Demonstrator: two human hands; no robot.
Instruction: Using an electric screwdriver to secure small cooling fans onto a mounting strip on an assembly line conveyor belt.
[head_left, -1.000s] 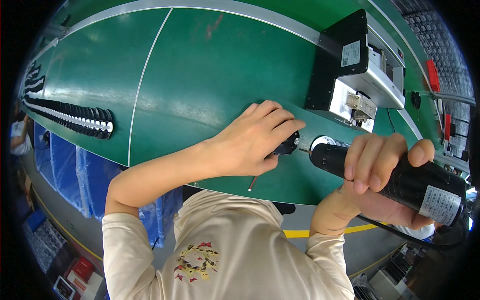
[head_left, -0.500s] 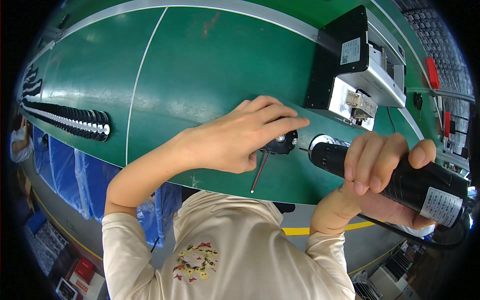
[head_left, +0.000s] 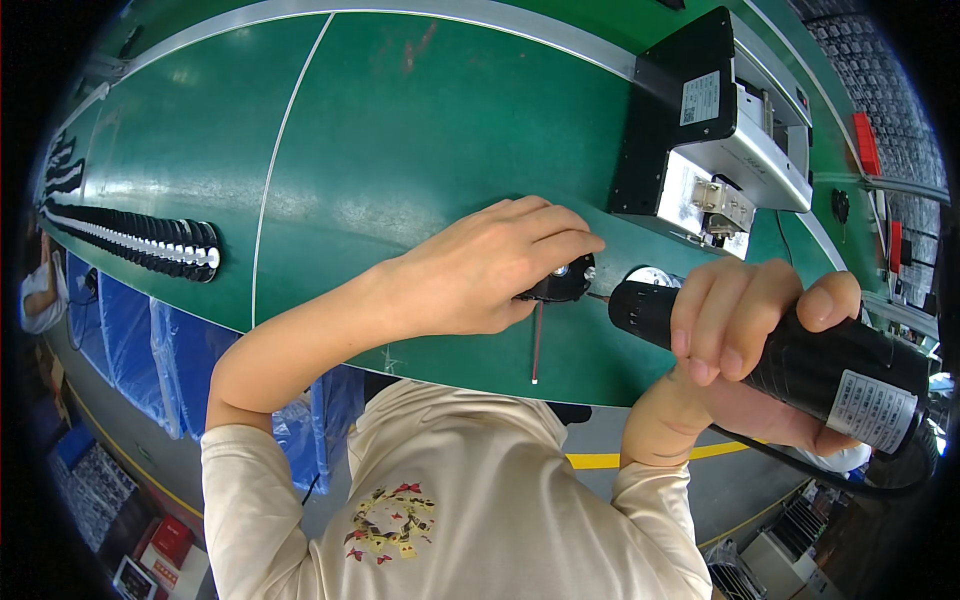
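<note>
My left hand [head_left: 500, 262] is closed over a small black motor part [head_left: 563, 282] on the green table, its fingers curled across the top and far side. Much of the part is hidden under the palm. A thin red lead [head_left: 537, 345] with a white end runs from it toward the table's near edge. My right hand [head_left: 755, 330] is wrapped round a black electric screwdriver [head_left: 645, 313], held tilted sideways with its bit pointing left. The bit's tip is at the right side of the black part; whether it touches cannot be made out.
Behind the screwdriver lies a round silvery piece [head_left: 650, 276]. A black and silver machine [head_left: 715, 150] stands at the back right. On the left, a long row of stacked black and white parts [head_left: 140, 235] lies on the green table [head_left: 420, 120]. A black cable [head_left: 850, 485] trails from the screwdriver.
The screwdriver has moved a little left, bringing its bit up to the black part. My left hand and the part have shifted slightly, and the red lead has swung to the right.
</note>
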